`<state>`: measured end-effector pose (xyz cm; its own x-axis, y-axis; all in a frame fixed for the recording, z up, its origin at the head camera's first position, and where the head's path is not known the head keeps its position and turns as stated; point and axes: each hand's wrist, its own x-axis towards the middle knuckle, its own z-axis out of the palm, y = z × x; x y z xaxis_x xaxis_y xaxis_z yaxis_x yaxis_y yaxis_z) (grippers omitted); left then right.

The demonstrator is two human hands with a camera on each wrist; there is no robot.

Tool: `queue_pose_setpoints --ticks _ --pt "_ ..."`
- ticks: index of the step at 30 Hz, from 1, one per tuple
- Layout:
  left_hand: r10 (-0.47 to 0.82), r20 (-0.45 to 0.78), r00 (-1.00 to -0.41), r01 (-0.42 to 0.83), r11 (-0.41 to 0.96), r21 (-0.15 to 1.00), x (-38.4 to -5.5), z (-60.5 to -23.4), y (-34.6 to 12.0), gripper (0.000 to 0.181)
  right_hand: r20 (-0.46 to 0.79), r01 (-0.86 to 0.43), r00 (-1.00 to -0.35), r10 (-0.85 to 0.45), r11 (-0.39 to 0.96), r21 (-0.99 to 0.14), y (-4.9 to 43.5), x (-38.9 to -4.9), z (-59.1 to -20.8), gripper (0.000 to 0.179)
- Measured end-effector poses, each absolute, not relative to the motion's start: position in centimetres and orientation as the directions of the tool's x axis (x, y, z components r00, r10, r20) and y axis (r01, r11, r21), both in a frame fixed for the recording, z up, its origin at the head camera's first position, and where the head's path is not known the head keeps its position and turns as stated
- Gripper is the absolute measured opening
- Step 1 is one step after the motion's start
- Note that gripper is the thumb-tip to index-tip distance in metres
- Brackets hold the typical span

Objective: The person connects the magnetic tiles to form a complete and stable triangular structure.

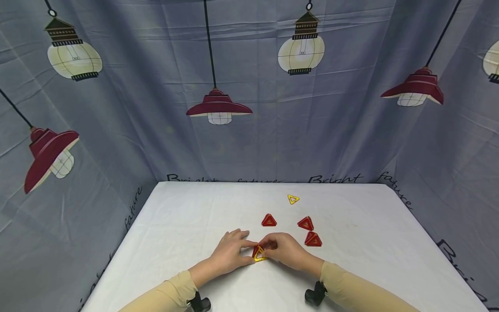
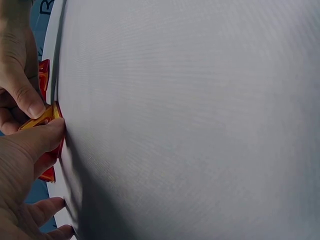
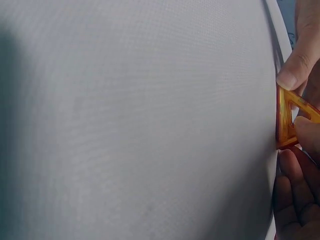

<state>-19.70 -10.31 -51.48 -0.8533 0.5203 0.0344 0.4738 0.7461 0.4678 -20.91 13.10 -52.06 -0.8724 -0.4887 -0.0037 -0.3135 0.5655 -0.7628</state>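
Note:
Low at the table's middle, a small pyramid of red triangle tiles carries a yellow triangle tile on its near face. My left hand holds the pyramid's left side between thumb and forefinger, its other fingers spread. From the right, my right hand pinches the yellow triangle tile between thumb and fingers. In the right wrist view the yellow tile shows its open middle, with a thumb at its upper corner. Fingers hide much of the red part in both wrist views.
Beyond the hands stands a red pyramid. Two more, a farther red pyramid and a nearer red pyramid, sit close together at right. A loose yellow triangle lies toward the back of the white table. Grey curtains surround it.

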Motion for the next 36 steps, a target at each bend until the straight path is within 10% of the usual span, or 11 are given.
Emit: queue_pose_setpoints --ticks 36 --pt "0.504 0.084 -0.86 0.479 0.737 0.477 -19.86 -52.19 -10.49 0.039 0.033 -0.356 -0.868 -0.495 0.576 -0.736 13.16 -20.99 -52.18 0.022"
